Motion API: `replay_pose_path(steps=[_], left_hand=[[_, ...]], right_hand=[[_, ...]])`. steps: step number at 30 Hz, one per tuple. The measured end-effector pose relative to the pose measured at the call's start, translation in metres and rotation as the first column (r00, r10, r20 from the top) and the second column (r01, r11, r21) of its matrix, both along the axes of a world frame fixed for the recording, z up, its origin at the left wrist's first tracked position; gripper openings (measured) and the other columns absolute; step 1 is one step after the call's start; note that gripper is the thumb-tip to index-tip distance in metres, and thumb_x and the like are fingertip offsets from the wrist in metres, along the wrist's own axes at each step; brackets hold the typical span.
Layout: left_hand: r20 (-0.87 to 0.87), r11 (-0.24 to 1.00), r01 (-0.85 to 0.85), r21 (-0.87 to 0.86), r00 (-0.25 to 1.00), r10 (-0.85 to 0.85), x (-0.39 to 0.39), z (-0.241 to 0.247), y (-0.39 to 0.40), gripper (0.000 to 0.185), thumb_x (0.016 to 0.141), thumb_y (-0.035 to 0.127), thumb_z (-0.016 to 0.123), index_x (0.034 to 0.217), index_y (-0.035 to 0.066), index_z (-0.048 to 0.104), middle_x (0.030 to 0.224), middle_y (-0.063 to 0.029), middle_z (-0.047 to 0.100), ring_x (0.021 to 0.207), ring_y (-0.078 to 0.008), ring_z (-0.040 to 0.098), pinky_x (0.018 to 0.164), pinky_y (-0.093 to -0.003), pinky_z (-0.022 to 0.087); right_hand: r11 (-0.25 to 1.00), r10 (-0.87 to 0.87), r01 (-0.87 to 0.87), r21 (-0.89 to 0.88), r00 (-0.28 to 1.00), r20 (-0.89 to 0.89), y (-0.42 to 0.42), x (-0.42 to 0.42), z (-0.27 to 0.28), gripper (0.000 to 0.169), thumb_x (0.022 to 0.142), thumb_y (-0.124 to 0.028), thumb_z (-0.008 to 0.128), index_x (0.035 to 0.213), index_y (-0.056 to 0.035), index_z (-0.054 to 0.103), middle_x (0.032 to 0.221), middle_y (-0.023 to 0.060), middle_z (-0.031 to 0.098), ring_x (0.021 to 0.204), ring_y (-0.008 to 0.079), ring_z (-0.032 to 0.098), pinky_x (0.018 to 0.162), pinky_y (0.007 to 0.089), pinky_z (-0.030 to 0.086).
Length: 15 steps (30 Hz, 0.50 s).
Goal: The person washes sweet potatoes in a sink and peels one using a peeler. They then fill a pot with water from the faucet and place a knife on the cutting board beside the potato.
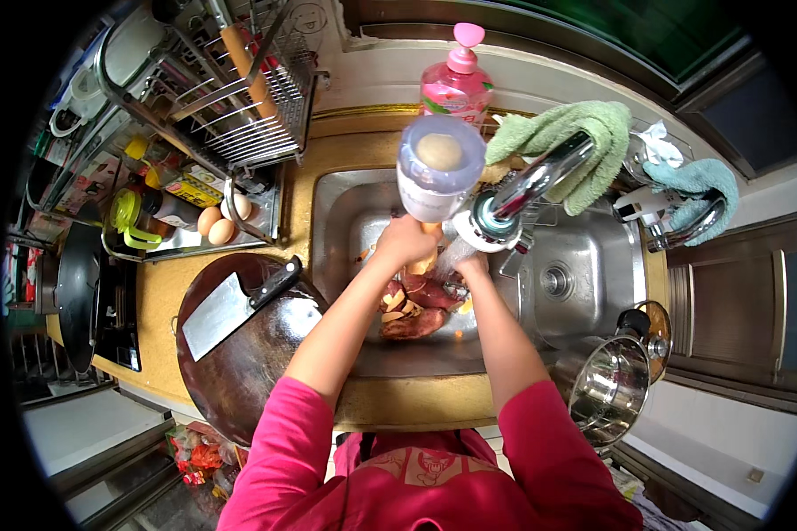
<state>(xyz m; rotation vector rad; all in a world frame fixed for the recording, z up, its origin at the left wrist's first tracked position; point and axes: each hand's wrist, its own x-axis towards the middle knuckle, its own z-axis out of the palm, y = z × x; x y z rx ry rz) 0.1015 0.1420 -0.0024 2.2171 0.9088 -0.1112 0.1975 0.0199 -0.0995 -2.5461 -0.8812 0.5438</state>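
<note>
Both my hands are over the left basin of a steel sink (372,358), under the filter housing of the chrome faucet (538,174). Water runs from its spout. My left hand (408,242) is closed around a yellowish piece, perhaps a peeled sweet potato (425,264). My right hand (471,265) sits beside the stream, its fingers partly hidden behind the spout, so what it holds cannot be told. Just below the hands, red-skinned sweet potatoes (415,324) and loose peelings (393,300) lie in the basin.
Left of the sink, a cleaver (219,315) lies on a round dark wooden chopping board (239,391). Eggs (221,231) rest on a rack tray. Behind the faucet stand a pink soap bottle (456,86) and a green towel (571,146). A steel pot (611,391) is at the right.
</note>
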Motion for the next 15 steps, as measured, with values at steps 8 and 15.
replay_pose_path(steps=[8,15], left_hand=[[-0.006,0.167,-0.207,-0.964,0.643,0.766,-0.057,-0.01,-0.007,0.031,0.081,0.031,0.049,0.094,0.003,0.053,0.077,-0.0076,0.059,0.065,-0.0168,0.057,0.059,-0.0303,0.048],[-0.108,-0.102,-0.049,-0.994,0.675,0.73,-0.07,-0.006,-0.03,0.032,0.079,0.032,0.05,0.098,0.006,0.053,0.088,-0.0096,0.059,0.076,-0.0228,0.058,0.069,-0.0368,0.048]], right_hand=[[0.844,0.164,-0.316,0.432,0.921,0.354,0.07,0.007,-0.029,0.018,0.065,-0.023,0.056,0.068,-0.0053,0.057,0.068,0.0105,0.058,0.061,0.0294,0.054,0.062,0.0375,0.043],[0.967,0.205,-0.229,-0.11,0.959,-0.194,0.029,-0.005,0.038,0.037,0.072,-0.021,0.055,0.098,0.0039,0.052,0.095,0.023,0.056,0.093,0.0336,0.053,0.081,0.0399,0.041]])
